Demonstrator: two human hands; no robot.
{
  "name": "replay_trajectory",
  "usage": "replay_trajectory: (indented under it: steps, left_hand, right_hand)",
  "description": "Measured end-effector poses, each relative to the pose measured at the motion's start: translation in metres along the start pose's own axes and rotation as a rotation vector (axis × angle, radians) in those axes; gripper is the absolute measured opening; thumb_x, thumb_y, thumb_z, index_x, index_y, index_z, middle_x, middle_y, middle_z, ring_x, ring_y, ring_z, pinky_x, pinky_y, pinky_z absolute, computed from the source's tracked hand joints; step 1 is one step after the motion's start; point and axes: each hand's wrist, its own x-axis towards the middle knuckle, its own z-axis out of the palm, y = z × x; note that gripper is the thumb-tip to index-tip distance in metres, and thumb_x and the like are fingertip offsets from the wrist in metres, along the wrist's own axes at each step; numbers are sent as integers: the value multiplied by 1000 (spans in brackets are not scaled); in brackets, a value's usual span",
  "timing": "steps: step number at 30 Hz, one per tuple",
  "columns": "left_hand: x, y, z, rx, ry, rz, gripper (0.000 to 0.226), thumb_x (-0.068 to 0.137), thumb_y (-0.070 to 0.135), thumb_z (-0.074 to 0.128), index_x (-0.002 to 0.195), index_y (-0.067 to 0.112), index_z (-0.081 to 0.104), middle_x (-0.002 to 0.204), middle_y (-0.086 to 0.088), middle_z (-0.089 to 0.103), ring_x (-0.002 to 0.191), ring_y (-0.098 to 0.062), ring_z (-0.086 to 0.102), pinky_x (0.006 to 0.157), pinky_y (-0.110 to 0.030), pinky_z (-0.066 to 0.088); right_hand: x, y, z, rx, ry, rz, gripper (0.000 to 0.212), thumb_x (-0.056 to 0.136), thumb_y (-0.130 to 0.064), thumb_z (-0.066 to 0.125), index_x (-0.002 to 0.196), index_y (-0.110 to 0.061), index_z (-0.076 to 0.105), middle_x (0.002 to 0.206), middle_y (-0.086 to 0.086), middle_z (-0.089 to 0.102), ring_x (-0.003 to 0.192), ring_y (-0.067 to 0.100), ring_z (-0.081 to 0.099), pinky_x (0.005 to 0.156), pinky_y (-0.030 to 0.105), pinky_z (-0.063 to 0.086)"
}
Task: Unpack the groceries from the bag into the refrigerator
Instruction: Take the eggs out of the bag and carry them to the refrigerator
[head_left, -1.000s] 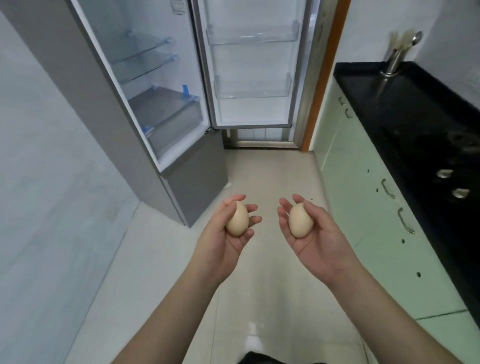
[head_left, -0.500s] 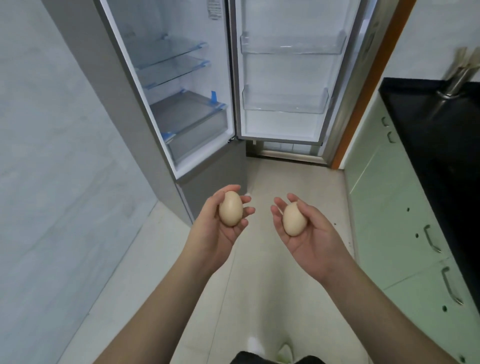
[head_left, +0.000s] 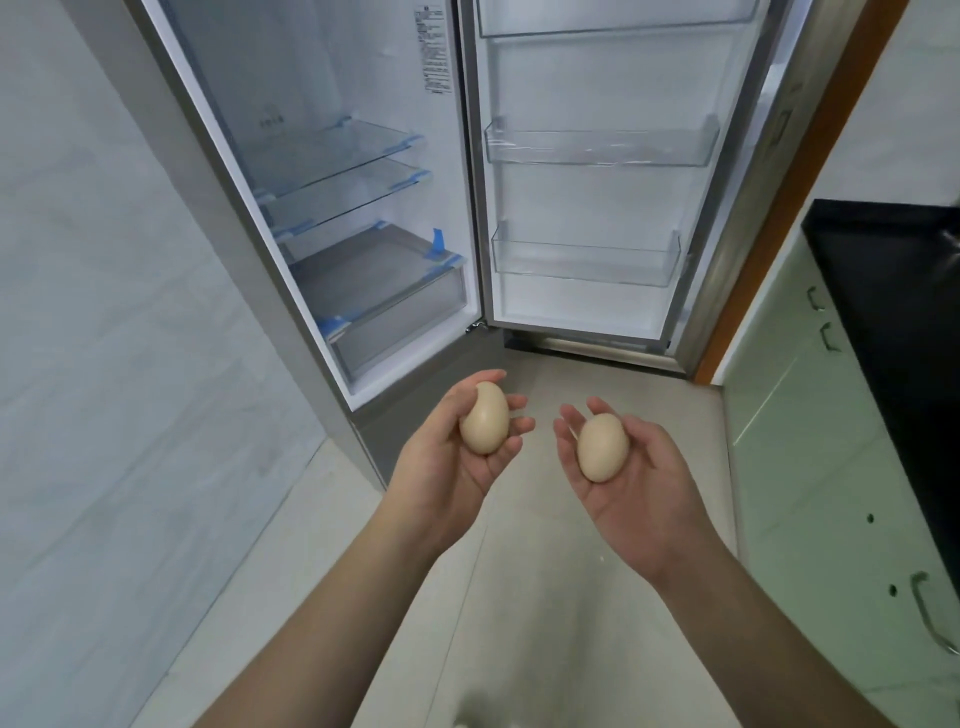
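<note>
My left hand (head_left: 447, 467) holds a tan egg (head_left: 484, 417), palm up with the fingers curled round it. A second tan egg (head_left: 602, 447) lies in my right hand (head_left: 634, 488), cupped by its curled fingers. Both hands are held in front of the open refrigerator (head_left: 332, 208), just below its lower edge. Its glass shelves (head_left: 343, 156) and bottom drawer (head_left: 395, 306) look bare. The open door (head_left: 587, 291) carries clear bins (head_left: 597, 150) with nothing in them. The grocery bag is not in view.
A pale tiled wall (head_left: 104, 364) runs along the left. On the right stand green cabinets (head_left: 810, 467) with metal handles under a black countertop (head_left: 893, 291). An orange door frame (head_left: 810, 171) rises behind the fridge door. Beige floor (head_left: 519, 623) lies between them.
The view has moved closer to the refrigerator and turned left, so the countertop slid out to the right. Both hands keep their eggs and have risen slightly.
</note>
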Motion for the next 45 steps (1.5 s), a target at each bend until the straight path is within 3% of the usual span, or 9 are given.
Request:
replay_trajectory:
  steps: [6,13,20,25,31,35,40,45]
  left_hand:
    - [57,21,-13,-29,-15,14,28,94,22,50,113,8,65,97,-18,66,77,-26,68,62,-24,59]
    - [142,74,-16,-32,-165,26,34,94,27,51,121,9,62,102,-19,66,85,-29,69,64,-25,59]
    - [216,114,-8,4,-255,60,29,98,25,48,125,25,59,100,-16,65,80,-25,67,57,-22,53]
    - [264,125,14,28,-317,69,35,92,27,51,125,23,60,98,-14,67,81,-24,68,56,-21,52]
    - [330,123,47,53,-312,52,26,102,25,44,114,20,66,100,-15,67,84,-26,68,57,-22,54]
    - [370,121,74,68,-270,43,24,102,26,45,113,19,65,99,-15,68,83,-26,68,57,-21,54]
    - [417,124,109,67,-238,57,23,102,23,45,113,15,64,92,-15,66,79,-26,67,56,-21,53]
    - [452,126,124,92,-249,67,25,101,19,44,117,13,62,90,-14,65,77,-25,66,56,-22,52]
  right_hand:
    - [57,-9,24,-6,-15,1,27,92,-17,48,113,-5,61,117,21,65,105,32,66,93,41,52]
    - [139,-23,75,-58,-50,-89,25,92,-14,48,112,-4,58,109,21,64,103,33,66,97,40,49]
    - [197,-59,110,-76,1,-203,26,93,-13,50,115,-4,60,111,22,66,101,31,68,90,38,54]
    - [231,-102,120,-64,16,-284,24,94,-14,49,114,-5,59,107,21,66,102,30,67,90,36,54]
    - [278,-149,126,-89,-17,-289,26,95,-16,49,117,-5,59,109,20,68,106,30,66,88,35,55]
    - [313,-183,125,-77,-35,-251,29,96,-20,50,118,-3,60,106,21,68,105,30,66,71,29,58]
    - [358,-231,128,-102,-59,-201,34,96,-23,51,123,-4,58,117,23,61,96,26,67,64,27,58]
    - [396,-263,133,-200,-105,-179,27,96,-23,53,114,-8,64,105,19,65,83,21,64,65,26,56]
